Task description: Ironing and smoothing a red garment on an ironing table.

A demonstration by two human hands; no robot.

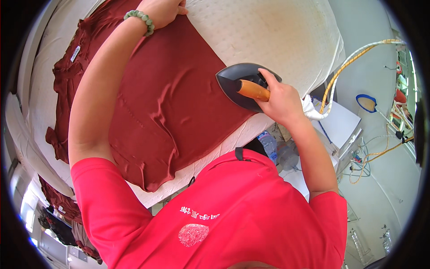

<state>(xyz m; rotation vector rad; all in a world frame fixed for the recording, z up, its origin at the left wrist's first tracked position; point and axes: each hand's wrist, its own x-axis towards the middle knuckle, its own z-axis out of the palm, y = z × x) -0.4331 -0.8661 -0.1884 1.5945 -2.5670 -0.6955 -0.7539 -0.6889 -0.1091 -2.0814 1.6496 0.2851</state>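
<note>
A dark red garment [179, 85] lies spread over the pale padded ironing table [268, 31], with creases running through its middle and near edge. My right hand [281, 99] is wrapped round the wooden handle of a black iron [233, 87], whose soleplate rests over the garment's right edge. At the far edge, my left hand [163, 11] pinches the garment's cloth, its fingertips partly cut off by the top of the picture. A green bead bracelet [140, 19] circles that wrist. The garment's collar side, with a small white label [75, 54], lies beyond my left forearm.
A white hose and yellow cord [347, 65] run from beside my right wrist toward the right. Below the table's right side are plastic bottles [268, 145] and a stack of white sheets [338, 125]. More dark red garments [60, 197] hang at the lower left.
</note>
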